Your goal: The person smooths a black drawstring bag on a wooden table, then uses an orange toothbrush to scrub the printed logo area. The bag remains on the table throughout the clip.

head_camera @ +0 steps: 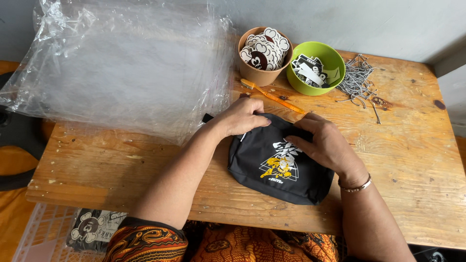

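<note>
A worn wooden table (403,145) with knots and stains stands against a plain grey wall (378,24); daylight falls evenly; orange floor (9,213) shows near left.

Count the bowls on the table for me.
2: a brown bowl of stickers at the table's far edge, and a green bowl touching it on its right. None seems hidden.

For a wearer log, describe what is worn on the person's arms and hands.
Both forearms are bare. The right hand has a thin metal bracelet at the wrist. The left hand wears nothing; a short orange-and-black patterned sleeve covers that upper arm. No gloves.
</note>
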